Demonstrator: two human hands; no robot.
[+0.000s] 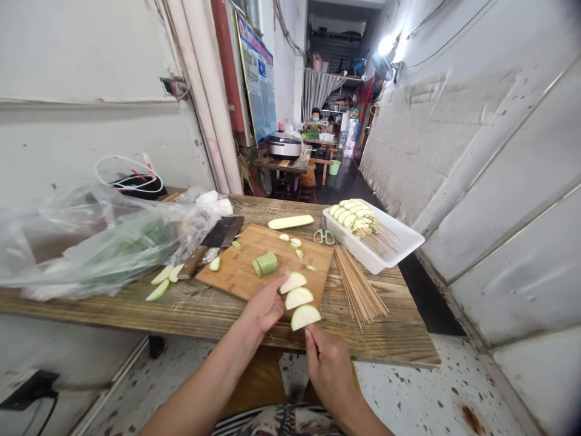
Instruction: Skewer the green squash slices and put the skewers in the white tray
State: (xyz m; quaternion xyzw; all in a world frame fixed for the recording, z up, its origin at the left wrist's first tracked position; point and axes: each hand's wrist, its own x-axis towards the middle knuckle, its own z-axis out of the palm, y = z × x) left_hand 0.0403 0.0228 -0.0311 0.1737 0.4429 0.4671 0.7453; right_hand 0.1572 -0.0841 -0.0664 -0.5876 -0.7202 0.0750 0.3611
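Three half-round zucchini slices (298, 298) sit in a row, threaded on a skewer that is mostly hidden by them. My left hand (269, 304) is closed on the far slice, pinching its edge. Closed at the near end, my right hand (330, 363) grips the skewer just below the closest slice. Beneath and beyond them lies a wooden cutting board (240, 257), bearing a stack of cut zucchini (265, 264) and a few small end pieces (296, 243). A bundle of bare bamboo skewers (358, 284) rests on the table to the right.
A white tray (385, 260) holds finished zucchini skewers (351, 217). Scissors (324, 235) lie beside it, and a peeled-looking zucchini piece (291, 222) behind the board. On the left are a cleaver (222, 232), loose slices (158, 289) and a plastic bag (109, 242). Another person (316, 121) sits far back.
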